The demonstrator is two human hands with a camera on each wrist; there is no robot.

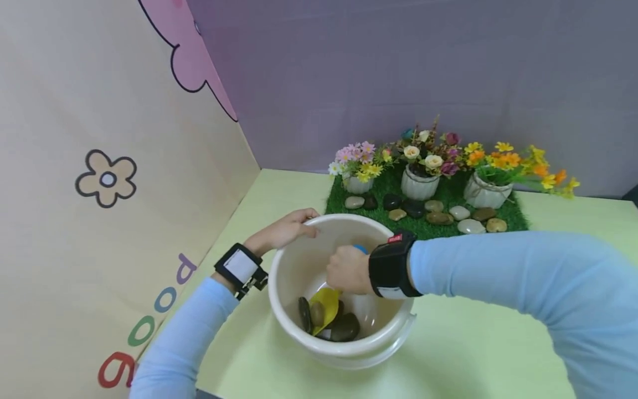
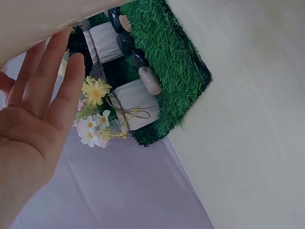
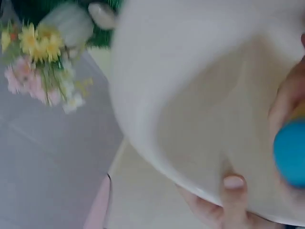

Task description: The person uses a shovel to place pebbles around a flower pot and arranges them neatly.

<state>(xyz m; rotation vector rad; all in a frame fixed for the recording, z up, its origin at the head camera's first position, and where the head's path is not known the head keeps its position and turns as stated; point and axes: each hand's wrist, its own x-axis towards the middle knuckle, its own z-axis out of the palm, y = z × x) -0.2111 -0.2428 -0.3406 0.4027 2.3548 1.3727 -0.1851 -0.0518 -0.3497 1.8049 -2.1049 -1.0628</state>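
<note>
A white plastic bucket point(image 1: 278, 288) stands on the light green table, slightly tilted in the head view. My left hand point(image 1: 288, 230) grips its far left rim, thumb over the inside and fingers against the outer wall. Inside the bucket, my right hand point(image 1: 349, 270) is curled round the handle of a yellow toy shovel point(image 1: 327, 303). The handle's blue end point(image 3: 290, 152) pokes out of the fist. Several smooth stones lie at the bottom, among them a dark one point(image 1: 345, 328) and a brown one point(image 1: 317, 313) overlapping the blade.
Behind the bucket lies a green artificial grass mat point(image 1: 329, 202). On it stand white pots with pink flowers point(image 1: 358, 184), roses point(image 1: 420, 184) and orange-yellow flowers point(image 1: 485, 191), along with several stones point(image 1: 471, 226). The bucket's handle point(image 1: 399, 346) hangs at its near right side.
</note>
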